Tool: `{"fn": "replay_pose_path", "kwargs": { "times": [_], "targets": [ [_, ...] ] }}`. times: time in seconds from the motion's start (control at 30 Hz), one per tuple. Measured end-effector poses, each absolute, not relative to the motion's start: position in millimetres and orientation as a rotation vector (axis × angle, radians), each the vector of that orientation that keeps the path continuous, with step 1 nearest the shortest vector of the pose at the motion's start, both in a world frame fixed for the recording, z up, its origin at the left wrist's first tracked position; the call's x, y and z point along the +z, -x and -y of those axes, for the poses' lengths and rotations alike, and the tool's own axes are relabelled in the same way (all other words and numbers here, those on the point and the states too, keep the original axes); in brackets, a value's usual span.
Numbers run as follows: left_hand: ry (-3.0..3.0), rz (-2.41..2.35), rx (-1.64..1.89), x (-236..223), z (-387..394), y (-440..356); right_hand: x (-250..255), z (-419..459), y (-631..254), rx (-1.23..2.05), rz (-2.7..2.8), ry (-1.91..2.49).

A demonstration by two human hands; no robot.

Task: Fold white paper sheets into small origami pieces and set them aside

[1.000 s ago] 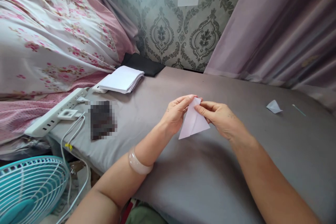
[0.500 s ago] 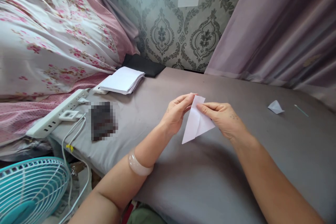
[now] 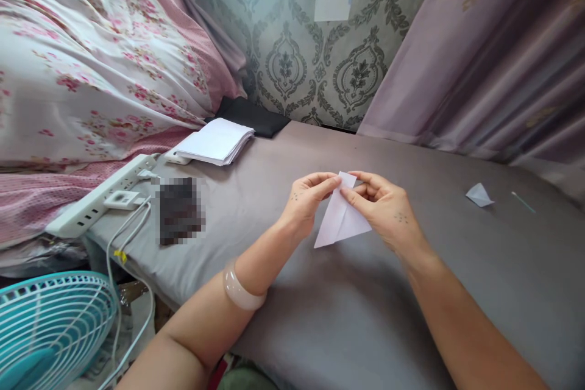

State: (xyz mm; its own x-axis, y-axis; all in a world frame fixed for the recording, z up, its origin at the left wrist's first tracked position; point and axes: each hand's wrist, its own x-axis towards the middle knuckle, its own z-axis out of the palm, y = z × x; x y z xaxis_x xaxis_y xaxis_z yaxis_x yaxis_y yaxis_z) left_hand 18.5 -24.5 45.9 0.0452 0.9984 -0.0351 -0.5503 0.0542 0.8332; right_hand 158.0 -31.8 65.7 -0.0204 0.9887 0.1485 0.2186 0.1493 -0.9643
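A folded sheet of white paper (image 3: 342,219) is held up over the grey-covered surface, its wide end pointing down toward me and its narrow end up. My left hand (image 3: 307,198) pinches its upper left edge between thumb and fingers. On the other side, my right hand (image 3: 381,204) grips the upper right part, the thumb lying across the front. The fingers behind the paper are partly hidden. A light bangle (image 3: 241,289) sits on my left forearm.
A stack of white paper (image 3: 216,139) lies at the back left before a black folded item (image 3: 256,116). A power strip (image 3: 103,201) with cables, a blurred dark object (image 3: 180,212) and a turquoise fan (image 3: 55,323) are left. A small folded paper (image 3: 479,195) and a cotton swab (image 3: 523,202) lie right.
The folded paper has tilted slightly and its narrow top end now shows a flatter edge. My right hand has turned a little, its fingers shifting behind the top. Both hands keep their hold.
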Motion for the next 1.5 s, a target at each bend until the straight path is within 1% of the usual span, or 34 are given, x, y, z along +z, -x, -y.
{"fn": "replay_pose_path", "kwargs": {
  "times": [0.2,0.43,0.93,1.27,1.5],
  "targets": [
    [-0.687,-0.727,1.328,44,26,-19,64,32,-156,1.018,1.499,1.175],
    [-0.642,-0.715,1.328,47,27,-20,62,35,-154,0.901,1.594,1.195],
    [-0.626,-0.750,1.322,50,27,-19,62,42,-155,0.173,2.040,1.126],
    [-0.656,-0.774,1.339,47,26,-21,66,51,-154,-0.369,2.232,1.244],
    [-0.753,-0.749,1.360,42,24,-21,66,55,-151,-0.568,2.306,1.309]
  ]
}}
